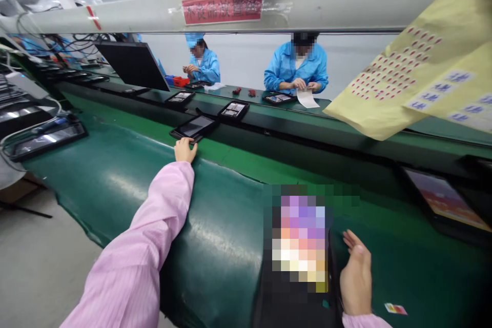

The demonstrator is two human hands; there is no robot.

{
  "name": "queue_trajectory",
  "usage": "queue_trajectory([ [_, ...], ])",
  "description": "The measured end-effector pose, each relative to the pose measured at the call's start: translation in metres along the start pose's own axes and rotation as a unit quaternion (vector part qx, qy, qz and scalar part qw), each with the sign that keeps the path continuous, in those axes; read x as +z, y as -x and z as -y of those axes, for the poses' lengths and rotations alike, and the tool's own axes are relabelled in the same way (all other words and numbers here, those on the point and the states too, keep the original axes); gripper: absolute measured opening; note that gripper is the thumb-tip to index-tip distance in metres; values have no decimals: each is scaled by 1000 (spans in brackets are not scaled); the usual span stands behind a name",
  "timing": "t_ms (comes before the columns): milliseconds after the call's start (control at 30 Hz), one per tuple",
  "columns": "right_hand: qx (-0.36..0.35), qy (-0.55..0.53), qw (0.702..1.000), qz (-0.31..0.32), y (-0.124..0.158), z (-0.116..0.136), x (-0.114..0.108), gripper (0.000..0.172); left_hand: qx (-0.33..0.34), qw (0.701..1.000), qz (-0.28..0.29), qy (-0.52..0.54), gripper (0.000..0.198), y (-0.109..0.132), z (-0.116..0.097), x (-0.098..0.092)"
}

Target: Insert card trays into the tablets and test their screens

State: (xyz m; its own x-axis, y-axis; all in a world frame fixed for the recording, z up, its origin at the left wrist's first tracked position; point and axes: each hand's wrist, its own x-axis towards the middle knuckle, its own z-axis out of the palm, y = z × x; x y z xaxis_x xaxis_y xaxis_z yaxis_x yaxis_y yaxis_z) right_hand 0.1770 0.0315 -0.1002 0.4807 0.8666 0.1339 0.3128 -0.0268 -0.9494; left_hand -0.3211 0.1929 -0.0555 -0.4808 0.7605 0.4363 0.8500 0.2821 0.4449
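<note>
My left hand point(185, 150) is stretched far forward, its fingers curled at the near edge of a black tray point(175, 134). A tablet point(197, 125) with a grey screen lies in that tray; my fingertips are partly hidden. Close in front of me is another tablet point(302, 238), its lit, colourful screen blurred by blocks, in a black tray point(294, 302). Just right of this tray, my right hand point(357, 274) is held open with fingers extended and nothing in it. A small printed label point(395, 309) lies on the green mat to its right.
Trays with devices point(233, 110) sit along the dark line beyond. A tablet point(446, 197) lies at right, and a larger screen device point(49, 139) at left. Yellow sticker sheets point(384, 77) hang at upper right. Two people point(295, 69) in blue work opposite, one holding white paper point(306, 98).
</note>
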Motion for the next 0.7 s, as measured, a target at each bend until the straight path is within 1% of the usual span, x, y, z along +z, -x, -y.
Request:
queue_trajectory([
  [33, -2, -2, 1000, -3, 0, 1, 1, 73, 1, 1000, 14, -12, 30, -11, 12, 3],
  [100, -4, -13, 1000, -13, 0, 1, 2, 72, 7, 998, 45, -32, 34, -25, 29, 11],
  [167, -5, -23, 999, -23, -1, 0, 2, 70, 11, 996, 70, -47, 40, -33, 37, 20],
  [233, -5, -30, 999, -34, -2, -2, 2, 69, 13, 994, 87, -60, 44, -40, 40, 27],
  [333, -4, -35, 998, -43, -2, -2, 2, 66, 13, 991, 107, -80, 44, -49, 37, 33],
  [500, -3, -45, 998, -50, -2, -1, 3, 63, 12, 985, 128, -113, 39, -54, 19, 35],
  [600, -11, -53, 997, -51, -1, 0, 5, 59, 41, 981, 154, -112, 32, -52, 12, 25],
  [700, -12, -58, 997, -53, 0, 1, 6, 57, 42, 981, 159, -107, 28, -54, 14, 8],
])
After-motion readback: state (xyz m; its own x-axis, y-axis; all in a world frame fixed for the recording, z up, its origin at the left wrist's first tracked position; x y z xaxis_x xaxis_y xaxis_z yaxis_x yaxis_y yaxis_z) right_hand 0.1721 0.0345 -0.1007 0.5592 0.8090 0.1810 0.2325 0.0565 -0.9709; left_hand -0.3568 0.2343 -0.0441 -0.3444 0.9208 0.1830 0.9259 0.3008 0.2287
